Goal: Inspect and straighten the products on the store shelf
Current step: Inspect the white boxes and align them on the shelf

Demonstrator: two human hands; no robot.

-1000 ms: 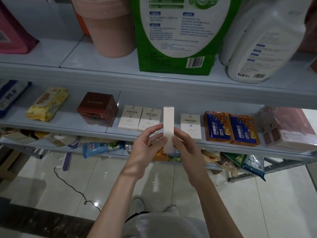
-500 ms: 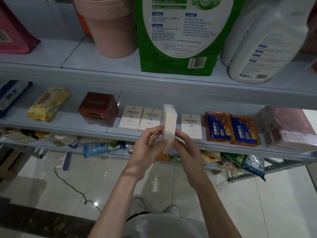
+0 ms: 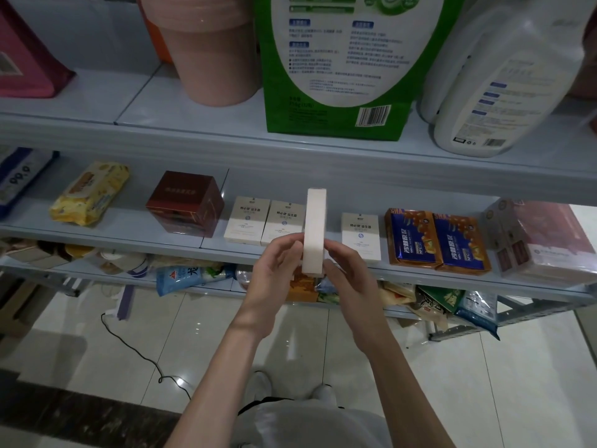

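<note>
A slim cream box (image 3: pixel 315 227) stands upright in front of the middle shelf (image 3: pixel 129 236), its narrow edge facing me. My left hand (image 3: pixel 274 270) holds its lower left side and my right hand (image 3: pixel 347 273) holds its lower right side, fingers curled round it. On the shelf behind lie matching cream boxes: two (image 3: pixel 265 221) to the left and one (image 3: pixel 361 236) to the right, with a gap between them behind the held box.
The middle shelf also carries a yellow pack (image 3: pixel 89 192), a dark red box (image 3: pixel 185 203), two blue-orange packs (image 3: pixel 437 242) and a pink wrapped bundle (image 3: pixel 546 240). Above stand a pink bucket (image 3: pixel 213 56), a green box (image 3: pixel 336 69) and a white jug (image 3: pixel 497 92). A cable (image 3: pixel 135 350) crosses the floor.
The held box has turned between my hands from edge-on to slightly angled and back to edge-on. Both hands stay at the same spot in front of the shelf gap.
</note>
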